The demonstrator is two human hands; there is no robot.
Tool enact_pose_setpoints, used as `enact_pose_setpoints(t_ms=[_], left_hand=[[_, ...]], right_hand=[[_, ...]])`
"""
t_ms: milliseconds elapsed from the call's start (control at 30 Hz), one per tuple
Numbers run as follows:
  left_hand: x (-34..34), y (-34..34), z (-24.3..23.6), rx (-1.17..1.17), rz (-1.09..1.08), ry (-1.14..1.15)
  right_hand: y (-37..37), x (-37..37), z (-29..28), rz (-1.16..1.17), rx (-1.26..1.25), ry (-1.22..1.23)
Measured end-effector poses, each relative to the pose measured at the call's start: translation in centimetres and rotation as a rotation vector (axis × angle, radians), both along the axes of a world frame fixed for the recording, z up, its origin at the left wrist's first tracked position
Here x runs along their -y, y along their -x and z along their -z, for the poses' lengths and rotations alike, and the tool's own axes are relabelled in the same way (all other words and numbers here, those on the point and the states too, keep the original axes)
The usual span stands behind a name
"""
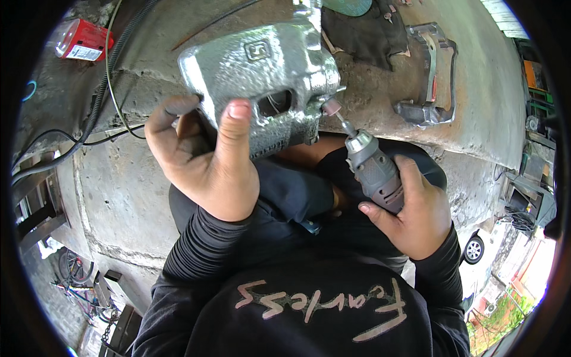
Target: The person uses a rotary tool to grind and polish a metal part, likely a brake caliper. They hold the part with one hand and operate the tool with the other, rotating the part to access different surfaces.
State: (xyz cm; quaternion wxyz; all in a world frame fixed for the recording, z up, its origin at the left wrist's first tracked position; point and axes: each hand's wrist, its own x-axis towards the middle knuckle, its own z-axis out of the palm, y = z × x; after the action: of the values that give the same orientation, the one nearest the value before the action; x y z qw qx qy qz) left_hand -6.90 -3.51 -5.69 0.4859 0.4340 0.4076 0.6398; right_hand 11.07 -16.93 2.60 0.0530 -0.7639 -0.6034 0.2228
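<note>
My left hand [208, 160] grips a silver cast caliper-like metal housing [250, 71], holding it up and tilted, with my thumb across its face below an oval opening. My right hand [416, 220] is wrapped round a dark grey rotary tool [375, 166], angled up and to the left. Its small pink cylindrical grinding stone [331, 107] is at the housing's right side, beside a small protruding fitting; whether the two touch I cannot tell.
A metal bracket [425, 113] and a dark cloth [363, 35] lie on the worn concrete ledge [482, 101] ahead. A red-labelled container [83, 38] and hoses [89, 134] are at upper left. A car wheel [474, 249] shows at right, bicycle parts [77, 268] at lower left.
</note>
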Motion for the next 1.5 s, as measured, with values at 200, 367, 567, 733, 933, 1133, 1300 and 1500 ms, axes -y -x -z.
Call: enact_pose_setpoints(t_ms=[200, 367, 567, 733, 933, 1133, 1300, 1500], left_hand=[[-1.6, 0.3, 0.0, 0.069, 0.001, 0.049], [-2.9, 0.8, -0.5, -0.064, 0.072, 0.045], [-6.0, 0.6, -1.8, -0.273, 0.199, -0.105], [-7.3, -0.6, -4.6, -0.511, 0.349, -0.219], [-8.9, -2.6, -6.7, -0.638, 0.454, -0.345], [-9.0, -4.3, -5.9, -0.763, 0.372, -0.466], [-9.3, -5.0, -5.4, -0.835, 0.300, -0.550], [-9.4, -5.1, -5.0, -0.884, 0.236, -0.608]], right_hand=[[-1.6, -0.9, -0.1, 0.051, -0.204, -0.109], [-3.9, -2.9, -2.7, -0.128, 0.010, -0.057], [-5.2, -5.6, -6.1, -0.373, 0.308, -0.041], [-6.0, -7.5, -8.5, -0.447, 0.517, 0.027], [-6.3, -8.5, -9.1, -0.457, 0.548, 0.168], [-6.5, -8.8, -9.2, -0.452, 0.583, 0.210], [-6.3, -9.3, -9.0, -0.513, 0.586, 0.170], [-5.8, -9.8, -8.7, -0.446, 0.655, 0.280]])
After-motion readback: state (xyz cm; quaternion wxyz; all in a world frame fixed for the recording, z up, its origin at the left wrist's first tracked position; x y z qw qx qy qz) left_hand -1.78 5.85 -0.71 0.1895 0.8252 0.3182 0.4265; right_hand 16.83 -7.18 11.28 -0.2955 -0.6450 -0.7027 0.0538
